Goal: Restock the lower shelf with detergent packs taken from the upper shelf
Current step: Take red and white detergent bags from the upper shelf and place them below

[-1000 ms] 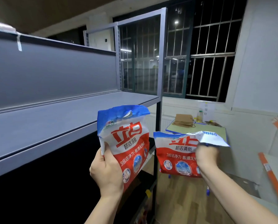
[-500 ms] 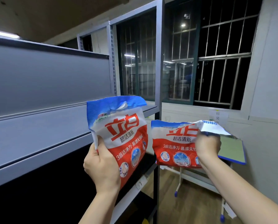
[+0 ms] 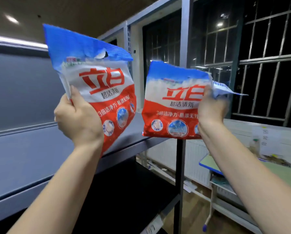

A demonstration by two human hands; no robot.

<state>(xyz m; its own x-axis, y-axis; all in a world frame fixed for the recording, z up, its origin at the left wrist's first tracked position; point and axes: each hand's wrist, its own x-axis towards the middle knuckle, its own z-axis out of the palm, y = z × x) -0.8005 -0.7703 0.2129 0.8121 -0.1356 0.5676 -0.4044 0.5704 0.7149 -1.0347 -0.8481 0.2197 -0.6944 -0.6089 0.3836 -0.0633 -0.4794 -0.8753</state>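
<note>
My left hand [image 3: 78, 117] grips the left edge of a red, white and blue detergent pack [image 3: 97, 78], held upright in front of the grey upper shelf [image 3: 23, 157]. My right hand [image 3: 212, 108] grips the right side of a second detergent pack [image 3: 171, 102], whose top corner folds over to the right. This second pack hangs at the shelf's right end, in front of the upright post [image 3: 185, 31]. Below the grey shelf lies the dark lower shelf [image 3: 133, 188].
A barred window [image 3: 253, 61] fills the wall to the right. A green-topped table with a blue edge [image 3: 276, 173] stands at the lower right, with a bottle and clutter on it. Wooden floor shows beneath.
Both hands have lifted their packs higher, up in front of the upper shelf. My view has tilted upward and moved closer.
</note>
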